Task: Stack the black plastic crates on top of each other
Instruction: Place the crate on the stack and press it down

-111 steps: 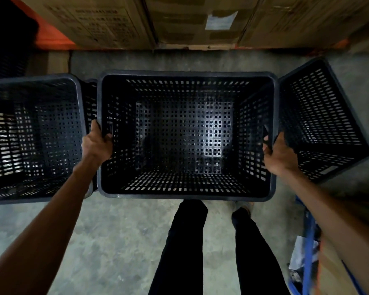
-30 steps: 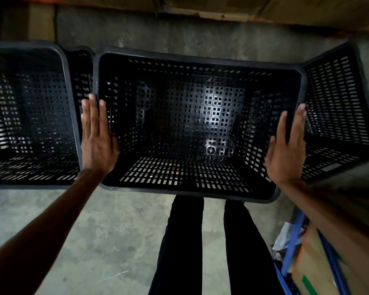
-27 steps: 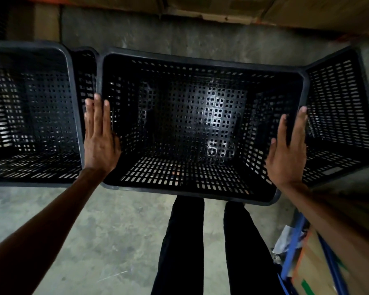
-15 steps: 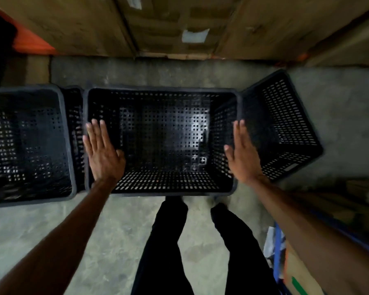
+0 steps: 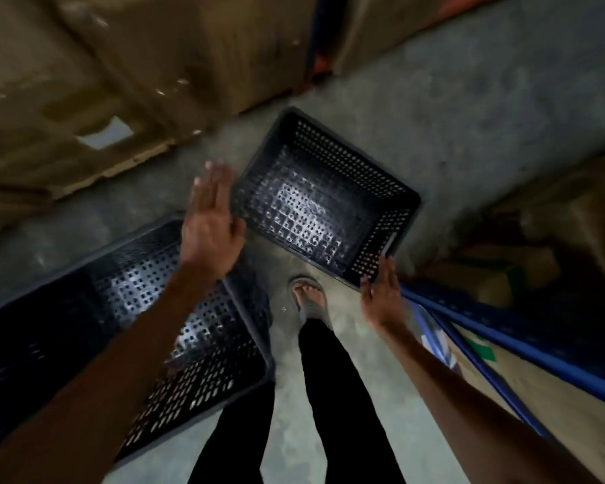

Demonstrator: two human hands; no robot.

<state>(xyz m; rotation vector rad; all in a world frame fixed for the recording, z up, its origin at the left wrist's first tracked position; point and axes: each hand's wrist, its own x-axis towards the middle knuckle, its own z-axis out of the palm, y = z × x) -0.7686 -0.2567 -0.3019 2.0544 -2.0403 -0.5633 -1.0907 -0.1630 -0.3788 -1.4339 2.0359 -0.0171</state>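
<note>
A black perforated plastic crate (image 5: 404, 195) stands alone on the concrete floor ahead of me, turned at an angle. My left hand (image 5: 210, 225) is open, fingers spread, just off the crate's left rim. Beside the near right corner of that crate is my right hand (image 5: 381, 296), open too, its fingertips close to the rim. The crate stack (image 5: 248, 372) that I had my hands on lies lower left, partly under my left forearm. The frame is blurred by motion.
Cardboard boxes (image 5: 119, 82) line the wall at the upper left. A blue metal rack frame (image 5: 503, 330) with boxes runs along the right. My legs and a sandalled foot (image 5: 310, 302) stand on the floor between the crates.
My view has swung right. Both hands left the rims of the stacked crate and moved over to the single crate on the right, which now sits in the middle of the view.
</note>
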